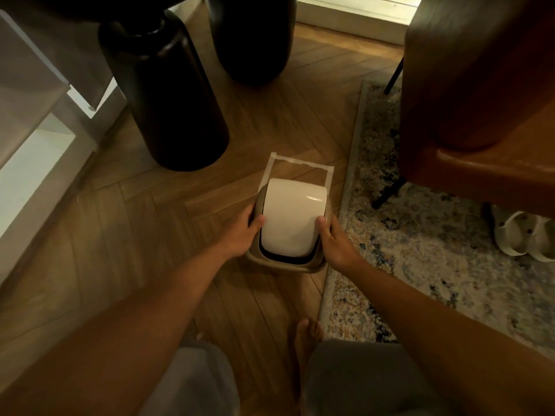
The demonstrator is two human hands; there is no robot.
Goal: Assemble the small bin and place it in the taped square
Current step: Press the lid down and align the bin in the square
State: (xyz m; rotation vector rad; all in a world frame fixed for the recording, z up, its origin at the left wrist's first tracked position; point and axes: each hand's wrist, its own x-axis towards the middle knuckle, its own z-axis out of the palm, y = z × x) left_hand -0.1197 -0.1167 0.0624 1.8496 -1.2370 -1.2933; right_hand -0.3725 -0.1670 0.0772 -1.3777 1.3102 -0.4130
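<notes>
Beige bin (pixel 288 259) in both hands, dark vases (pixel 168 94) beyond

no readable text, label, brand, number or sign anywhere in the head view. picture is dim and soft.
</notes>
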